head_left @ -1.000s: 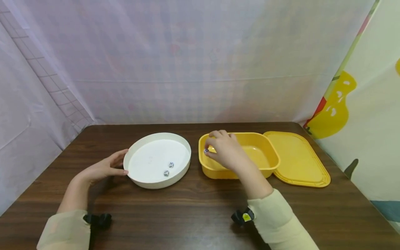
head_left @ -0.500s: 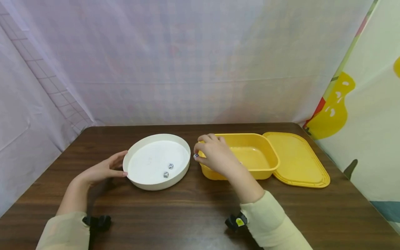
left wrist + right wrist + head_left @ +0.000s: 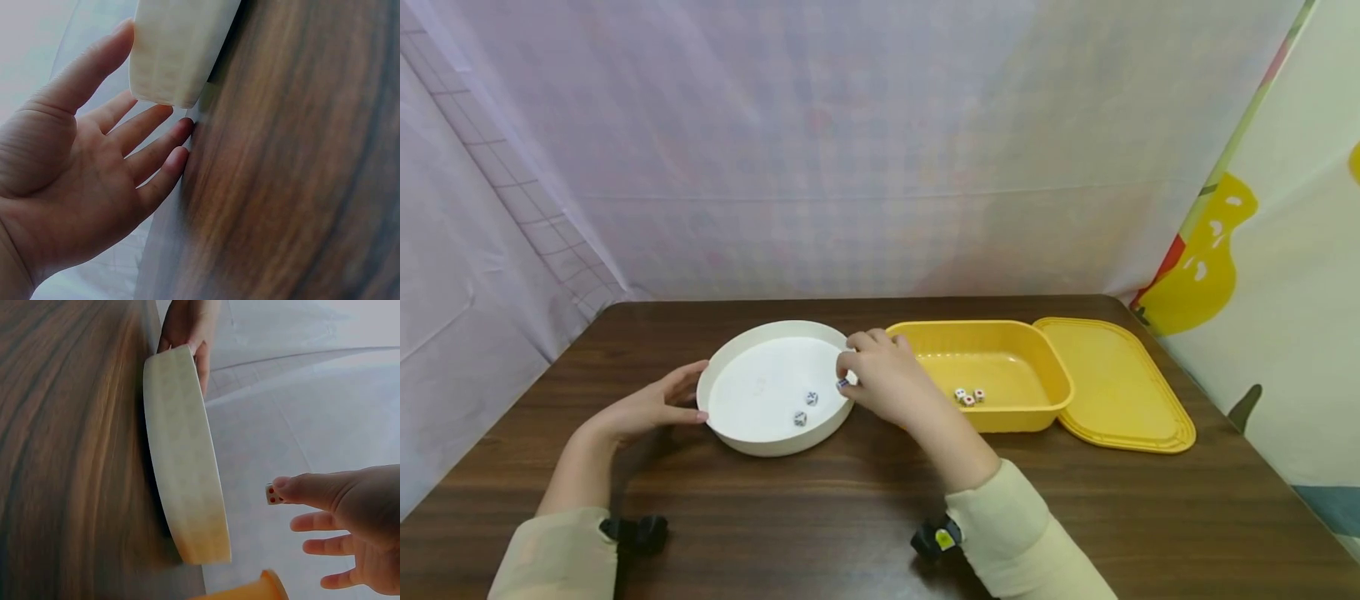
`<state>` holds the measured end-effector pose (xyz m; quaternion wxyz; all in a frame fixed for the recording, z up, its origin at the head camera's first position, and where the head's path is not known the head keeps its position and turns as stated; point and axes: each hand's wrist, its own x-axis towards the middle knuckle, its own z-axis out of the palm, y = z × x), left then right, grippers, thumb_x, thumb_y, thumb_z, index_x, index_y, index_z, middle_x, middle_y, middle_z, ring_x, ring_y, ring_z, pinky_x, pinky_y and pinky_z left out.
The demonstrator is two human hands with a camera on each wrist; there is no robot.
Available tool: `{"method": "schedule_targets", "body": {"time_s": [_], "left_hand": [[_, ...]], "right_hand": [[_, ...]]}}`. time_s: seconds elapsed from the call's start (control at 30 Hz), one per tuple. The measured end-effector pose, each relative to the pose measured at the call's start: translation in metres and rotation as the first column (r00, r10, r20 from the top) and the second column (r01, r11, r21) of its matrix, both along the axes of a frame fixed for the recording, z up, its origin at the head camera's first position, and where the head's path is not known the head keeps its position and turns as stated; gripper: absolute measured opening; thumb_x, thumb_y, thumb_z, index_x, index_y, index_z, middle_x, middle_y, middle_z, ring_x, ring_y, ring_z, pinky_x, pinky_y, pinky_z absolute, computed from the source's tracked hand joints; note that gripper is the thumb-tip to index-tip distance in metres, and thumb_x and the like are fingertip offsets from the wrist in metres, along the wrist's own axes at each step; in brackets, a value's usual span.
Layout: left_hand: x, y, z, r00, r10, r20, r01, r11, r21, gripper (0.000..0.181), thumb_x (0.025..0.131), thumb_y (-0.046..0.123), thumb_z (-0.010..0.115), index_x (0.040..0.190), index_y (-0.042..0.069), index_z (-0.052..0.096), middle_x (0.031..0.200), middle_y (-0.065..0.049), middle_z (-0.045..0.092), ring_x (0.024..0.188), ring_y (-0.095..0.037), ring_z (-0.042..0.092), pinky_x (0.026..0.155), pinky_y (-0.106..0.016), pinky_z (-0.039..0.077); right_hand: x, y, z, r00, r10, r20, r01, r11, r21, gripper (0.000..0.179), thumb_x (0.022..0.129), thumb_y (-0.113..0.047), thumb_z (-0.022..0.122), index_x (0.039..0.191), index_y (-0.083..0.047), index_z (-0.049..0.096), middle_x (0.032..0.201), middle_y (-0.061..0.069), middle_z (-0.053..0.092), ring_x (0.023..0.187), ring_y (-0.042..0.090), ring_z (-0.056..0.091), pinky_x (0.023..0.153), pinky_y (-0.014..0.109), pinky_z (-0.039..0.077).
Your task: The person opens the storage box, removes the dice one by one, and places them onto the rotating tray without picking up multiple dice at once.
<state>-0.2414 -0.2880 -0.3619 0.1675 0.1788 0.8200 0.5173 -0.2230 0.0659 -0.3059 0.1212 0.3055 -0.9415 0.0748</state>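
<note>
Right fingers (image 3: 315, 521) pinch die (image 3: 273, 494) near white tray (image 3: 760, 375); left fingers (image 3: 147, 128) (extended, unclenched) touch its wall.

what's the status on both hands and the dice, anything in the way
Right hand pinches a die near right rim of white tray. Left hand touches tray's left side. Two dice inside. Nothing visible in the way.

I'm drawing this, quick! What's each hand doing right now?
Left hand: open, touching the white tray.
Right hand: closed, pinching a die.
</note>
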Motion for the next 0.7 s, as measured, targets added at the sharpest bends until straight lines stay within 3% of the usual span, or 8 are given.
{"method": "schedule_targets", "body": {"time_s": [0.33,0.7], "left_hand": [[0.000,-0.001,-0.002,1.000,-0.009,-0.005,0.009,1.000,-0.006,0.091,0.088,0.011,0.070,0.151,-0.003,0.006,0.152,-0.033,0.010,0.136,-0.051,0.015,0.104,-0.062,0.018],[-0.002,-0.001,-0.002,1.000,-0.011,-0.004,0.011,1.000,0.016,0.092,0.087,0.010,0.070,0.151,-0.003,0.005,0.153,-0.031,0.008,0.139,-0.048,0.008,0.106,-0.061,0.015]], "right_hand": [[0.000,-0.015,-0.006,1.000,-0.001,0.023,0.001,1.000,0.015,0.010,0.087,-0.028,0.072,0.094,-0.023,0.070,0.116,0.003,0.058,0.112,0.027,0.048,0.087,0.045,0.035],[-0.007,-0.018,-0.022,0.999,-0.017,0.034,0.015,0.999,0.050,0.013,0.088,-0.030,0.071,0.099,-0.023,0.071,0.119,0.003,0.058,0.112,0.026,0.047,0.088,0.045,0.035]]}}
